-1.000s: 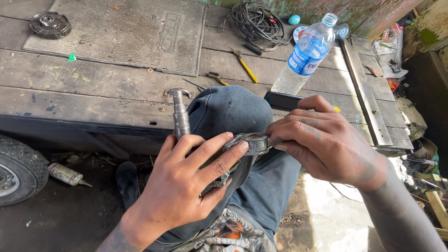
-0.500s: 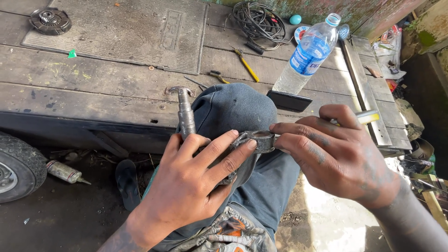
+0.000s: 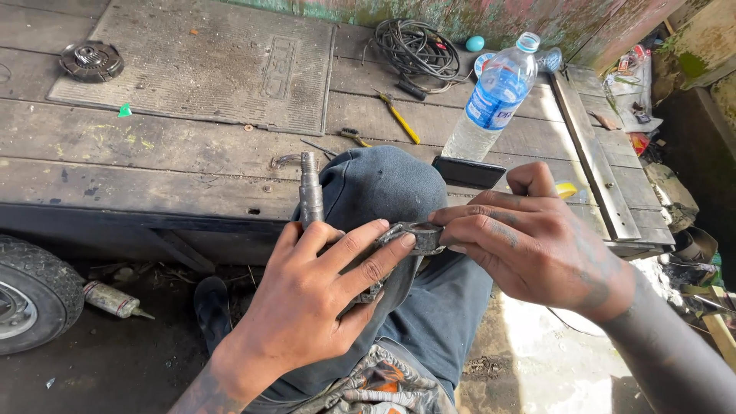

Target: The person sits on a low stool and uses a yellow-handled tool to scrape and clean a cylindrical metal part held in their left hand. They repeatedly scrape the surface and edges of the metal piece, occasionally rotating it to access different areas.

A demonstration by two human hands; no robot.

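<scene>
My left hand [image 3: 307,307] has its fingers clamped on the metal part [image 3: 310,201], held over my knee [image 3: 383,184]. My right hand [image 3: 537,241] pinches its ring end [image 3: 420,236] with fingers together.

Weathered plank bench [image 3: 153,161], bearing mat [image 3: 207,65], cable coil [image 3: 418,50], bottle [image 3: 491,96], yellow pliers [image 3: 399,119], phone [image 3: 468,171].

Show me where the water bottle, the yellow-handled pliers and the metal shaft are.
water bottle [image 3: 491,98], head view, on its blue label.
yellow-handled pliers [image 3: 400,119], head view, on the yellow handle.
metal shaft [image 3: 310,198], head view, on its upright grey stem.
</scene>
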